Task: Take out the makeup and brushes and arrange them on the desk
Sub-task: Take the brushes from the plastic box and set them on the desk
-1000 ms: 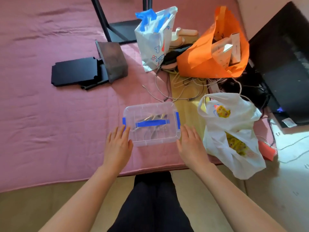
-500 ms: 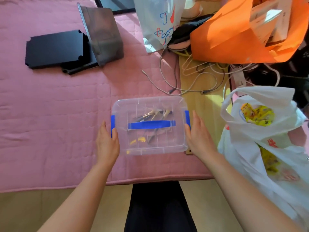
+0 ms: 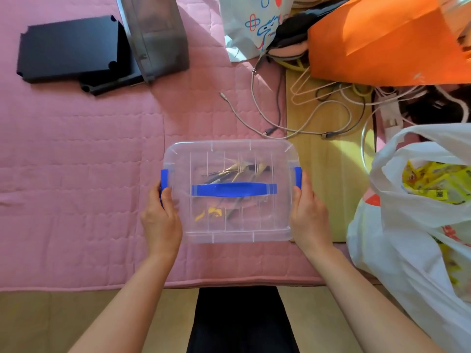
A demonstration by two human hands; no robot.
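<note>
A clear plastic box with a shut lid, a blue carry handle and blue side latches sits on the pink quilted cover near its front edge. Through the lid I see several makeup brushes with pale tips and a small yellow item. My left hand grips the box's left side, thumb against the left latch. My right hand grips the right side, thumb by the right latch.
Black flat panels and a grey translucent bin lie at the back left. Loose cables trail behind the box. A white printed bag, an orange bag and a white plastic bag of yellow packets crowd the right.
My head has leaned closer, so the box fills more of the view. Both hands slid from the box's near corners to its sides by the blue latches.
</note>
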